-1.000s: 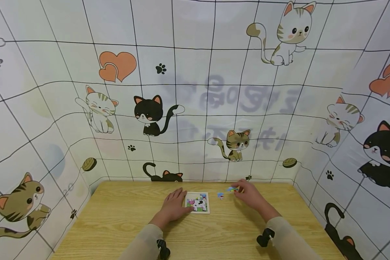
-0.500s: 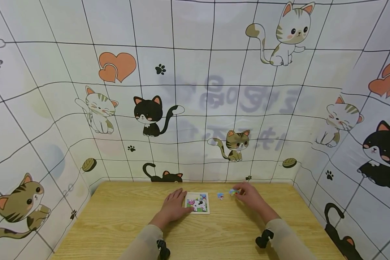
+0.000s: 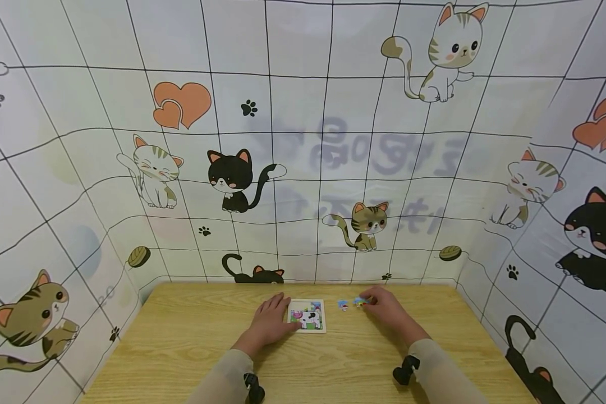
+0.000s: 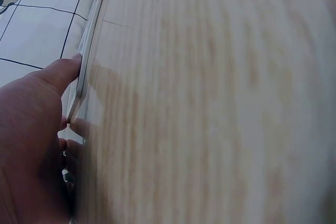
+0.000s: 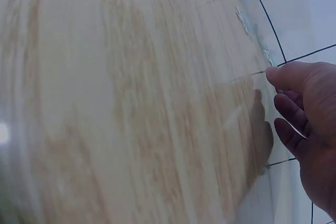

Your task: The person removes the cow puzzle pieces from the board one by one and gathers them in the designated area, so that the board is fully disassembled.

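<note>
Resting on the wooden table (image 3: pixel 182 336), the left hand (image 3: pixel 269 321) is what I check first from my remote seat: its fingers are spread beside the left edge of the cow puzzle (image 3: pixel 308 316) and its thumb reaches over the lower left of it, more a brace than a pinch as I read it. The cow puzzle lies flat, picture up, with a paler patch at its upper left that is too small for me to make out. I judge a light, even press best on that side, since a hard shove might skid it. Just right of it, apart, a small blue-and-red puzzle piece (image 3: pixel 343 304) lies by itself; I would want any sideways travel to clear it. Next along is a blue-and-yellow puzzle piece (image 3: pixel 358 302), at the fingertips of the right hand (image 3: pixel 385 307), whose thumb and curled fingers seem to pinch its right side, though they cover part of it. I cannot tell whether it is lifted or touching the wood. For good control, I would grip it by its edge only, printed face level, so its outline shows and a small turn of the fingertips can square it.
</note>
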A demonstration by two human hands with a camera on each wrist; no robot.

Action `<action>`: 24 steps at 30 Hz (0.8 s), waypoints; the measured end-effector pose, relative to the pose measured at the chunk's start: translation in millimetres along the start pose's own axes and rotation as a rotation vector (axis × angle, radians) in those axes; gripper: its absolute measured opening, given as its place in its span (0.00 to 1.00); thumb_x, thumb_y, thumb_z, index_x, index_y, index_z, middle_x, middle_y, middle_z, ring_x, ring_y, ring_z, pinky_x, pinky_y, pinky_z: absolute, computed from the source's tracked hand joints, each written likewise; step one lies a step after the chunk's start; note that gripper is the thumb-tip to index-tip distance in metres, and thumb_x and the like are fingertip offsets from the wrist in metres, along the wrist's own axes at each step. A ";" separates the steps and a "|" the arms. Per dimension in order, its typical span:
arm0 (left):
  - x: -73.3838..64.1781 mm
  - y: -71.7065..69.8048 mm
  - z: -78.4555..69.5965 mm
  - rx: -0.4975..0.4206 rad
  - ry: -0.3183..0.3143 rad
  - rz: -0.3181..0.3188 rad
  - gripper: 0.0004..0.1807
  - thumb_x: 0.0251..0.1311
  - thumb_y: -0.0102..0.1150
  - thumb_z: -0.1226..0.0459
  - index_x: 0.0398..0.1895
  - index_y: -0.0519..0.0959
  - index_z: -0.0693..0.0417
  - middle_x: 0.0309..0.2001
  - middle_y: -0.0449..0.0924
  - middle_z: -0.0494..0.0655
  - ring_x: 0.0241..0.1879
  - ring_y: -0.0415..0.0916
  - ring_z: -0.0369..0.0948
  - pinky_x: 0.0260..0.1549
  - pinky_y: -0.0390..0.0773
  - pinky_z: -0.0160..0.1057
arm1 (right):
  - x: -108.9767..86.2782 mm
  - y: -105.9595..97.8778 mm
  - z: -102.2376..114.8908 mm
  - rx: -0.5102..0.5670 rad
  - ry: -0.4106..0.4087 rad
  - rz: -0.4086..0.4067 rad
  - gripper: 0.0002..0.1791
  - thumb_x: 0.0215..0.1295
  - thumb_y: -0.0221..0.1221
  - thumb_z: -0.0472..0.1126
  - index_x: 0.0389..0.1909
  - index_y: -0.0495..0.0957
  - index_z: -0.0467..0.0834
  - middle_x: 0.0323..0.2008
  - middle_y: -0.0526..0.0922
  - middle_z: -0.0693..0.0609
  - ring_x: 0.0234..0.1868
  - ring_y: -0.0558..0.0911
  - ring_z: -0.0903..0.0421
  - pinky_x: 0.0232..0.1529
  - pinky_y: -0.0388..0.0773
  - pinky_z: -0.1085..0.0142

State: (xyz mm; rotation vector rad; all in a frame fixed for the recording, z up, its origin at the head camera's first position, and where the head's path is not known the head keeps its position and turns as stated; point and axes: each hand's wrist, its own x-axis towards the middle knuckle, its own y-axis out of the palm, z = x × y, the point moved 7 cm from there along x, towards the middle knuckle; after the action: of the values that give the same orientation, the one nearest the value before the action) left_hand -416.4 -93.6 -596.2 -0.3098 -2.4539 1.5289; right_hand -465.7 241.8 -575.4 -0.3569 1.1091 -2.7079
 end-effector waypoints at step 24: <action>6.4 9.5 10.4 0.029 -0.005 0.003 0.51 0.59 0.55 0.29 0.79 0.60 0.47 0.79 0.53 0.52 0.78 0.49 0.52 0.73 0.51 0.61 | 4.7 7.7 -3.7 -0.022 -0.008 0.092 0.13 0.68 0.65 0.34 0.52 0.83 0.41 0.45 0.78 0.50 0.43 0.78 0.55 0.46 0.78 0.57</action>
State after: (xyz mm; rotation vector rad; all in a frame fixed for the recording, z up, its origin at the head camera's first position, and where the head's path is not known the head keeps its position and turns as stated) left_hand -425.1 -96.4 -608.7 -0.3052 -2.4342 1.5665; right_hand -470.6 237.6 -582.7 -0.3121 1.1257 -2.6136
